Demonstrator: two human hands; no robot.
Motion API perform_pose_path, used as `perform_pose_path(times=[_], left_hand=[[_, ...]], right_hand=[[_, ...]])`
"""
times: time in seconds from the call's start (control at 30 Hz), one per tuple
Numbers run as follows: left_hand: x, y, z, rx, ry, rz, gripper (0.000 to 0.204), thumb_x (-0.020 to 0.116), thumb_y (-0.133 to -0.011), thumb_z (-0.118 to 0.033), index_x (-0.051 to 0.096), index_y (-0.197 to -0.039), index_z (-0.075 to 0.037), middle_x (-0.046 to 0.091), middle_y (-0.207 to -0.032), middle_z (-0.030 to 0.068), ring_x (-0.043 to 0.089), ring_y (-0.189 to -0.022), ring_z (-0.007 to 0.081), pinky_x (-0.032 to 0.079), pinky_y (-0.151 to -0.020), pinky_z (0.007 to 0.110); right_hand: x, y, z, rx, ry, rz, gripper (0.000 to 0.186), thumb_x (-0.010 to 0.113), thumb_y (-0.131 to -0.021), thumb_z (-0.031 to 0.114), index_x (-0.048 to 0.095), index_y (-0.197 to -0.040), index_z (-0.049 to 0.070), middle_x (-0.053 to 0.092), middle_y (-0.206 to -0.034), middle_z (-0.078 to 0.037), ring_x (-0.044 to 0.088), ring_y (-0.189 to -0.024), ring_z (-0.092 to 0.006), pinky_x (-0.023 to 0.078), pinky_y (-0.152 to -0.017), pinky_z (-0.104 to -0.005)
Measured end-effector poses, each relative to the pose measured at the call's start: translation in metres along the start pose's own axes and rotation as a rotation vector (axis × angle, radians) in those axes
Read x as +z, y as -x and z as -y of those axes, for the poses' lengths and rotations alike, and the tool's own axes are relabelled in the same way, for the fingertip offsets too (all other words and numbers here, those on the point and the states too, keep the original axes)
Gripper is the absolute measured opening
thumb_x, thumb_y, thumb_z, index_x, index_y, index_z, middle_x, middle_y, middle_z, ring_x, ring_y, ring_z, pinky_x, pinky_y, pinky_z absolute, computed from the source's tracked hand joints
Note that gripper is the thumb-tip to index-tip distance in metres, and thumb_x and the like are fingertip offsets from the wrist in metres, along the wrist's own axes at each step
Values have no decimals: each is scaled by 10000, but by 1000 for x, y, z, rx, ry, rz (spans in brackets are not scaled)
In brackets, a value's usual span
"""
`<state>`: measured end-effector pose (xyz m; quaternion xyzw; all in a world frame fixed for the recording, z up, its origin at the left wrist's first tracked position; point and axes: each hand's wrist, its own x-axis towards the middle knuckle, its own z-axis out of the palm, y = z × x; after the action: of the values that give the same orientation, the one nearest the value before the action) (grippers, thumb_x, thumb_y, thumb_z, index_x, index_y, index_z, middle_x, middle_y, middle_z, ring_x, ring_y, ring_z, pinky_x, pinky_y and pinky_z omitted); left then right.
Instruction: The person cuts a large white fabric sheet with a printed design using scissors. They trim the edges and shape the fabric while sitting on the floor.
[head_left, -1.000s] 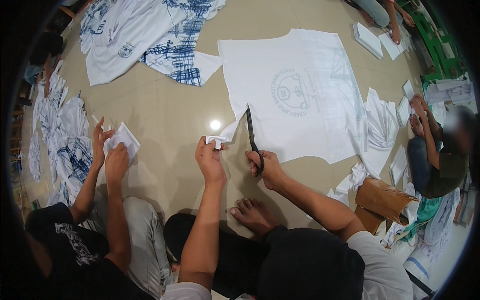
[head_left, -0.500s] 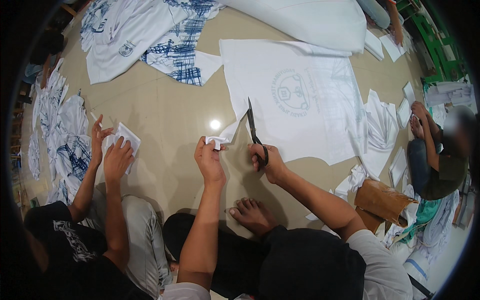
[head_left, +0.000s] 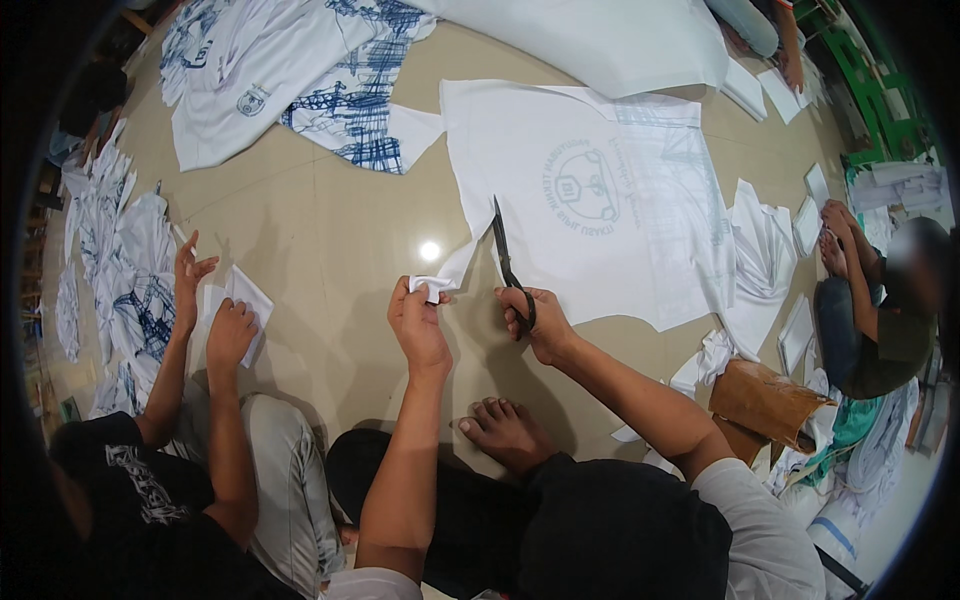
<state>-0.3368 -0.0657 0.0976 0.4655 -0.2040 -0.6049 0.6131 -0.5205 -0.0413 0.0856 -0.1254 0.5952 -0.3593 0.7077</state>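
Note:
A large white cloth with a faint printed emblem lies spread on the tiled floor in front of me. My left hand is closed on a bunched end of its narrow strip, which runs up to the cloth's left edge. In my right hand is a pair of black scissors, fingers through the handles. Their blades point away from me at the place where the strip meets the cloth. Whether fabric lies between the blades is hard to make out.
To my left a co-worker's hands hold a folded white cloth. White and blue printed fabric lies far left, with more piled along the left side. A brown carton stands right. Another person sits at the right.
My hands and the scissors have hardly moved. The co-worker at left has shifted their hands and the folded cloth, which now sits more open.

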Motion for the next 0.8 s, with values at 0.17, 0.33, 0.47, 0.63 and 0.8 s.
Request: perform_pose_path(times=[0.17,0.33,0.47,0.63,0.8], left_hand=[[-5,-2,5,10,-6,13,95,541,-983,-134,567,-971,-43,572,-949,49,558,-890,165,484,-811,347],[-2,-1,1,4,-17,3,90,540,-982,-132,563,-957,-48,567,-941,46,558,-888,164,484,-811,349],[6,1,-3,13,28,-48,118,523,-984,-86,564,-894,-22,587,-880,49,530,-801,149,465,-769,314],[5,1,-4,32,31,-36,116,525,-983,-86,556,-890,-24,585,-875,54,527,-796,149,462,-771,316],[5,2,-5,24,20,-39,113,525,-981,-86,554,-892,-23,573,-871,52,516,-795,149,461,-773,324]], right_hand=[[0,1,0,-15,-8,5,296,804,-901,296,635,-750,106,595,-653,2,540,-535,-109,445,-506,-286],[-3,-1,-1,-34,-5,26,289,808,-902,300,650,-777,92,599,-665,1,545,-542,-102,448,-510,-278],[-3,1,5,-29,-7,30,314,796,-910,334,648,-790,84,594,-672,-3,542,-547,-110,446,-513,-283],[-4,-10,15,-48,-7,57,341,783,-916,358,640,-804,70,589,-677,-8,534,-563,-116,442,-528,-281],[-5,-12,20,-42,-7,67,333,794,-911,353,645,-813,72,591,-682,-1,526,-572,-101,432,-539,-264]])
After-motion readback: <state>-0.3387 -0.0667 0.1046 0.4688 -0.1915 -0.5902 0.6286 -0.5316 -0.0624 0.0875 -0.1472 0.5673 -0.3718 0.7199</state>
